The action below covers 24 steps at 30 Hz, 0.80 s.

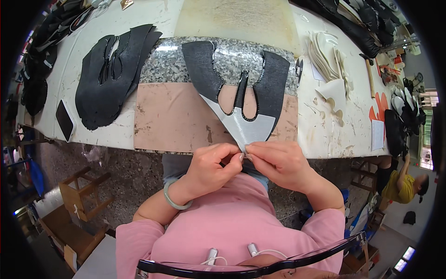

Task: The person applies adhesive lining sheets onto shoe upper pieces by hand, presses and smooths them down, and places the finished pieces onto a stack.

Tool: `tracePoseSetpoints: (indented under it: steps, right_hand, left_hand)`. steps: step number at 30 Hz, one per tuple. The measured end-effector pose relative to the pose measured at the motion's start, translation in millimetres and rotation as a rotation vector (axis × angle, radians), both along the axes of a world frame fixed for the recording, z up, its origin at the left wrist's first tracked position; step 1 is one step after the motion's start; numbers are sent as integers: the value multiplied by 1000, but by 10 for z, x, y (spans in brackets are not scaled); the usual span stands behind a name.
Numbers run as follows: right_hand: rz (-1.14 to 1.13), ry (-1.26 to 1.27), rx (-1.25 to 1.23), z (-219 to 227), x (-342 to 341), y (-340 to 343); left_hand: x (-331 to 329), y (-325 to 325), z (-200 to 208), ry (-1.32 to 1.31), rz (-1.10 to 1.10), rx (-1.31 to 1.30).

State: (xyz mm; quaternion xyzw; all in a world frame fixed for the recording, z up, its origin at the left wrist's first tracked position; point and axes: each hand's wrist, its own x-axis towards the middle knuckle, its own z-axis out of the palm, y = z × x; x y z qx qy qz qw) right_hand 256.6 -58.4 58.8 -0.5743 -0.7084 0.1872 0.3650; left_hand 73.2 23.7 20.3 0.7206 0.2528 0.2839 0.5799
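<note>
A black shoe upper piece [272,83] lies spread on the work surface, with two long prongs pointing away from me and a slim tongue between two oval cut-outs. Light grey backing [248,126] covers its near part, which narrows to a tip at the table's front edge. My left hand [216,162] pinches that tip between thumb and forefinger. From the other side my right hand [278,162] pinches the same tip, fingertips almost touching the left ones. What exactly lies between the fingertips is partly hidden. To the left rests a stack of similar black upper pieces [95,97].
Under the upper lie a tan board [167,121] and a speckled stone slab [167,60]. A phone [65,121] sits at the left edge. Cream cut pieces [325,58] and a hammer [370,79] lie right. A wooden stool [83,193] stands left; another person [402,186] is at far right.
</note>
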Motion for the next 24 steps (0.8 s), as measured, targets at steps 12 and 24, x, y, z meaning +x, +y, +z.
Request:
tracePoseSetpoints:
  steps: [12,24]
  right_hand:
    - [-24,41,-95,88,31,106]
    - [-15,129,-221,54,-43,165]
  left_hand:
    - [24,72,140,-11,56,40]
    - [-116,85,156,63,16,-24]
